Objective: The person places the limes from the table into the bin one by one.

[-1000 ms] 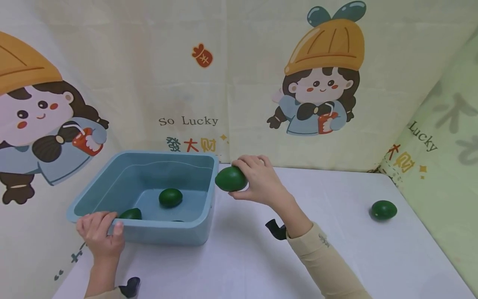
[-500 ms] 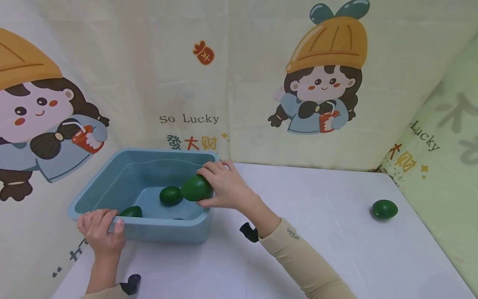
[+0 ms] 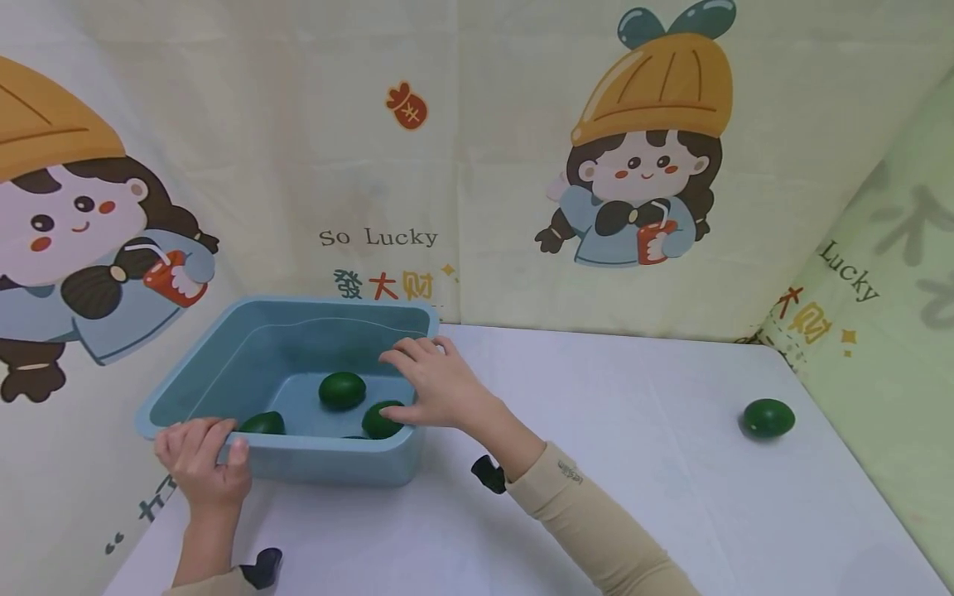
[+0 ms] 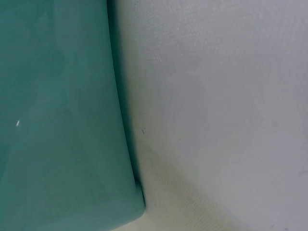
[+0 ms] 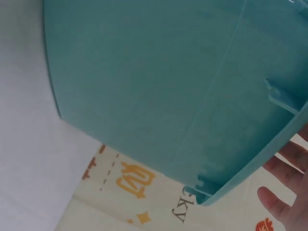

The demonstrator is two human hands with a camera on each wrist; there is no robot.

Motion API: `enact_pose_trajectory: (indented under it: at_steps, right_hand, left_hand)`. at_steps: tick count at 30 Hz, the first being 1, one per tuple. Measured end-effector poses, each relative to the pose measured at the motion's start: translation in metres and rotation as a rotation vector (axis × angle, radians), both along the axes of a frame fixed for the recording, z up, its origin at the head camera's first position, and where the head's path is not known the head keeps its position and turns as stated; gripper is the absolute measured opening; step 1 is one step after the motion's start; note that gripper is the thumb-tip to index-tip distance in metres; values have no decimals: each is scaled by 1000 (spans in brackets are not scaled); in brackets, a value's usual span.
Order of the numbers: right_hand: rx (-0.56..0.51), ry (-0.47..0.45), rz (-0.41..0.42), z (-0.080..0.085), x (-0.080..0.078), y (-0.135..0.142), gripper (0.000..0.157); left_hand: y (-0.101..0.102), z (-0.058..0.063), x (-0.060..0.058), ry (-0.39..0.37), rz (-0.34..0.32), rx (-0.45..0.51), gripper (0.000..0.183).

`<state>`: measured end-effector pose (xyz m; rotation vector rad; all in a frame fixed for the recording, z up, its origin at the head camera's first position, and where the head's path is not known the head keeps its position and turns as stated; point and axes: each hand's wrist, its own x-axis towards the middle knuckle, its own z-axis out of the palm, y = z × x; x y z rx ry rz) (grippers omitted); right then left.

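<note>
A blue plastic bin point(image 3: 328, 447) stands on the left of the white table, with several smooth dark green oval fruits inside. One fruit point(image 3: 342, 391) lies mid-floor and another point(image 3: 262, 424) shows near the left hand, partly hidden by the front wall. My left hand point(image 3: 201, 465) grips the bin's front rim, fingers hooked over it and thumb outside. Over the right wall reaches my right hand point(image 3: 441, 386), fingers spread and holding nothing. Just below it, a fruit point(image 3: 378, 424) sits in the front right corner, overlapped by the thumb. In the right wrist view, the fingers point(image 5: 284, 171) extend past the rim.
One more green fruit point(image 3: 768, 418) lies alone on the right side of the white table point(image 3: 611, 430). A printed cloth backdrop point(image 3: 492, 207) rises behind the bin, and another cloth panel point(image 3: 894, 348) borders the right edge.
My right hand has carried a green fruit leftward over the bin's right wall and let it go; the fruit now lies in the front right corner. The left hand stays on the rim.
</note>
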<state>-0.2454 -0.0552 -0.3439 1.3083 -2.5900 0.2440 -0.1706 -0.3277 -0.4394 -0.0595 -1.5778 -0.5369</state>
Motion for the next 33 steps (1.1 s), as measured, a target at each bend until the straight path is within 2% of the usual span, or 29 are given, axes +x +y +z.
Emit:
enact_pose_trajectory:
  at_steps: [14,21,33]
  right_hand:
    - [-69,-31,-40,5,-1,22,56]
    - [-96,-35,-112,5,-3,47,57]
    - [-205,-20,-266,-5,-9,106,54]
  left_hand:
    - [-1,-2,1,-17,11,11,74]
    - [0,-1,1,-19,6,12,74]
    - [2,3,0,-13,2,19,74]
